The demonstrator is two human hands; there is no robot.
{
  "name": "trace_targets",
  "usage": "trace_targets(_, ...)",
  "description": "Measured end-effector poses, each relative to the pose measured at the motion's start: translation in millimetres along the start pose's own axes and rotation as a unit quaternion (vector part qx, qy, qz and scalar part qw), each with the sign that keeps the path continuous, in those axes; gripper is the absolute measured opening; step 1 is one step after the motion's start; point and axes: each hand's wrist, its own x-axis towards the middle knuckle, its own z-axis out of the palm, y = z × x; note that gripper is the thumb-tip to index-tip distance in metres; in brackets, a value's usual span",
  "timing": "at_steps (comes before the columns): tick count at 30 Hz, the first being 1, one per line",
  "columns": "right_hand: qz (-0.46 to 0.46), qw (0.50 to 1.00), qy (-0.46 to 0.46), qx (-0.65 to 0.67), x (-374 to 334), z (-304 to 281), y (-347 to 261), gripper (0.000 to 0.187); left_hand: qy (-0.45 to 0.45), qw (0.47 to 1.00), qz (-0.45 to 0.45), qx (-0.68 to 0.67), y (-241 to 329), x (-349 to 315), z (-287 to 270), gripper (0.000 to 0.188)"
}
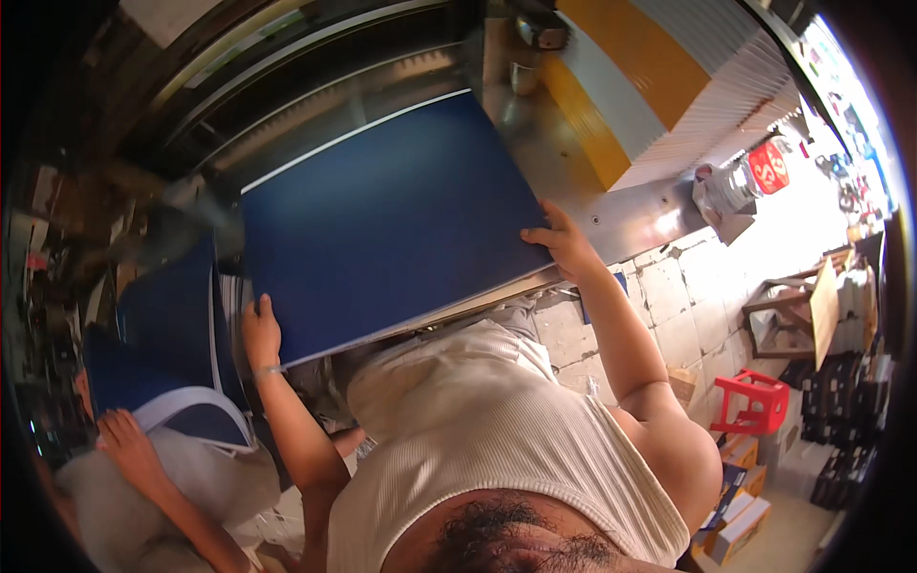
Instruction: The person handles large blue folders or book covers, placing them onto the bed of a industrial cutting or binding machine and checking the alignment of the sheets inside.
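A large, flat dark blue sheet (pixel 392 220) with a white strip along its far edge spans the space in front of me. At its near left corner my left hand (pixel 261 334) is closed on the edge, thumb on top. Gripping the right edge, my right hand (pixel 564 241) has its thumb over the blue surface and the other fingers partly hidden. The sheet lies over a metal work surface (pixel 659 215), in front of a dark machine opening (pixel 353 115). Below its near edge, pale layers show; I cannot tell whether they belong to it.
To the left, a co-worker's hand (pixel 129 444) rests by bent blue sheets (pixel 172 296). A tall stack of paper (pixel 683 105) with yellow and white sides stands at the back right. A red plastic stool (pixel 750 401), a wooden frame (pixel 793 306) and boxes (pixel 740 525) are on the tiled floor.
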Motion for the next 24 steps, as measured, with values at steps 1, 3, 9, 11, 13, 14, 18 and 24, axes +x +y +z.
trace_targets(1, 0.009, 1.000, -0.011, -0.008, 0, -3, 5, 0.069, -0.055, 0.998, -0.015, -0.008, 14, -6, -12, 0.057)
trace_targets(3, 0.013, 0.999, -0.025, 0.019, 4, -11, 10, 0.068, -0.095, 0.991, -0.010, -0.090, 23, -18, -30, 0.057)
trace_targets(9, 0.010, 0.999, -0.046, 0.006, -12, -27, 8, 0.064, -0.103, 0.920, -0.144, -0.350, 26, -72, -60, 0.047)
trace_targets(11, 0.022, 0.997, -0.071, -0.013, -10, -35, 12, 0.064, -0.098, 0.886, -0.204, -0.405, 18, -90, -64, 0.047)
trace_targets(13, 0.026, 0.996, -0.082, -0.031, -12, -34, 7, 0.063, -0.086, 0.892, -0.143, -0.421, 0, -102, -55, 0.044)
trace_targets(14, 0.029, 0.996, -0.079, -0.028, -17, -30, 6, 0.061, -0.081, 0.892, -0.126, -0.427, -3, -107, -51, 0.044)
trace_targets(18, 0.039, 0.991, -0.093, -0.087, -21, -39, 0, 0.062, -0.060, 0.866, -0.076, -0.490, -12, -115, -38, 0.055)
trace_targets(24, -0.249, 0.813, 0.040, -0.525, -11, -7, -63, 0.055, -0.042, 0.879, -0.061, -0.470, -13, -120, -37, 0.056)
